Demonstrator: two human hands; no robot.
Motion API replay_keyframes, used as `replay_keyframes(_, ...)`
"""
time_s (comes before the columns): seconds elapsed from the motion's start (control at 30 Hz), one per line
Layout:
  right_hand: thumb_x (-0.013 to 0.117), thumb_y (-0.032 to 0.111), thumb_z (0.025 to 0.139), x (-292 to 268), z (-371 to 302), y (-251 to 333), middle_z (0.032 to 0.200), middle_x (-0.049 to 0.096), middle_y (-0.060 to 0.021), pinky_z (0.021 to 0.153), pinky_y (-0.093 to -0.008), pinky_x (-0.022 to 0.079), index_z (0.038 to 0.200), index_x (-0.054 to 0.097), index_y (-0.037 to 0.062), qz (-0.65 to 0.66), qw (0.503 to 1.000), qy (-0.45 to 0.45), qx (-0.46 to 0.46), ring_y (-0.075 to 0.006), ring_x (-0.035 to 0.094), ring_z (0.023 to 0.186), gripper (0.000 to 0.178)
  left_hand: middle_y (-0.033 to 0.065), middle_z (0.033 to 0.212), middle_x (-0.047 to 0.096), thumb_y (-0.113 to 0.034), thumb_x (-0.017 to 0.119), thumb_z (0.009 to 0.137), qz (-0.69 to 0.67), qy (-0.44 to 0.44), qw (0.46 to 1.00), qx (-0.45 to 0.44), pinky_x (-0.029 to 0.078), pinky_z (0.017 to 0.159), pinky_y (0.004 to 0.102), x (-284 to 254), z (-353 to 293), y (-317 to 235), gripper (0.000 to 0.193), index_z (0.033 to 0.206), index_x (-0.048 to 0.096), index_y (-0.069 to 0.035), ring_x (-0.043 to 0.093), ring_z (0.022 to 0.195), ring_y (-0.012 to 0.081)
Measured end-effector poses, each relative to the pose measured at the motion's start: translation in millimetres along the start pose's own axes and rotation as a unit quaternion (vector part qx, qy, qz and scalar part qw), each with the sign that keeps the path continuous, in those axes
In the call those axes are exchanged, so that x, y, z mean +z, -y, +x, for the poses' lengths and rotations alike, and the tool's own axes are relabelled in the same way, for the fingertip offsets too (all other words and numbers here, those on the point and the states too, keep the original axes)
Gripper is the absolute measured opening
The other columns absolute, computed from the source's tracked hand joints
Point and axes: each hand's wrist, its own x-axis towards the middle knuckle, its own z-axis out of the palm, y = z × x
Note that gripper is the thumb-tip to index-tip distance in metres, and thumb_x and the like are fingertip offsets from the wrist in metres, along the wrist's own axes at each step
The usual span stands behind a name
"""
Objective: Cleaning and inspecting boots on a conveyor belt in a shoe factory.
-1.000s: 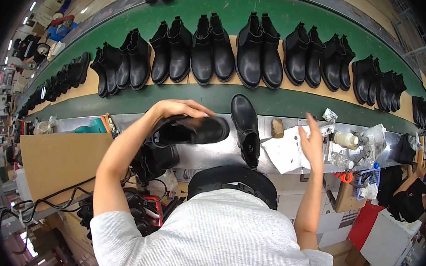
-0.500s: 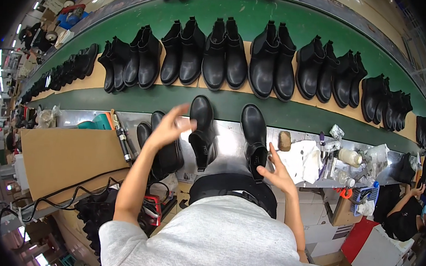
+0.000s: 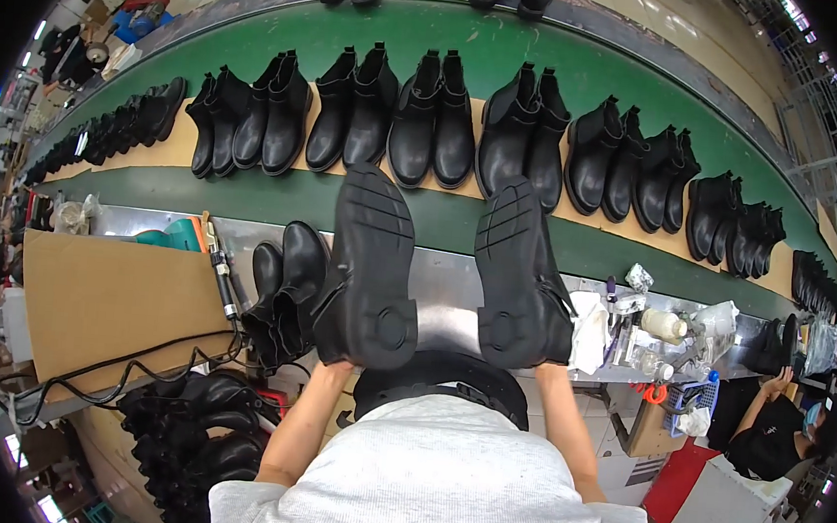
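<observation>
Two black ankle boots are raised in front of me with their ridged soles facing up toward me. My left hand holds the left boot from its shaft end, and my right hand holds the right boot the same way. Both sets of fingers are hidden behind the boots; only wrists and a little of each hand show. The boots hang apart above the metal bench. Close to the left boot, another pair of black boots stands on the bench.
Beyond the bench, several black boots line a green conveyor on cardboard strips. At left lie a cardboard sheet and a pen-like tool. White cloth and bottles sit right. A co-worker is far right.
Both boots stood on the bench with my hands open beside them. Now each hand has taken one, lifting and turning it so the sole shows. The view has shifted slightly.
</observation>
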Motion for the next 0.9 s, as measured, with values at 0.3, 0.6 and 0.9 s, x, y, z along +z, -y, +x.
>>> replay_keyframes(0.3, 0.056, 0.017, 0.083, 36.7, -10.6, 22.9, 0.106, 0.061, -0.0108, 0.085, -0.036, 0.045, 0.112, 0.056, 0.0026, -0.505, 0.833, -0.058, -0.218, -0.0252, 0.057, 0.096, 0.032, 0.0081, 0.113, 0.055, -0.02, 0.038, 0.096, -0.262, 0.142, 0.954, -0.038, 0.044, 0.089, 0.0297, 13.3, 16.8, 31.7, 0.033, 0.123, 0.047, -0.004, 0.053, 0.1, 0.0197)
replay_keyframes(0.6, 0.047, 0.009, 0.087, -44.7, -21.3, 44.3, 0.117, 0.054, -0.0224, 0.088, -0.0328, 0.047, 0.124, 0.046, -0.005, 0.007, 0.999, 0.003, 0.043, -0.0227, 0.059, 0.099, 0.04, 0.0145, 0.117, 0.056, -0.01, 0.047, 0.088, 0.093, 0.04, 0.995, 0.009, 0.049, 0.089, 0.0378, 55.3, -19.0, -59.8, 0.036, 0.122, 0.048, 0.003, 0.059, 0.1, 0.0249)
replay_keyframes(0.9, 0.055, 0.017, 0.086, 19.7, 15.1, 59.8, 0.117, 0.053, -0.0286, 0.089, -0.0341, 0.044, 0.129, 0.038, -0.0094, -0.243, 0.96, 0.115, 0.083, -0.0329, 0.057, 0.105, 0.053, 0.0226, 0.121, 0.053, -0.027, 0.062, 0.082, 0.554, 0.059, 0.816, -0.151, 0.048, 0.068, 0.0294, 38.3, 21.2, -87.7, 0.072, 0.137, 0.028, 0.006, 0.058, 0.089, 0.0206)
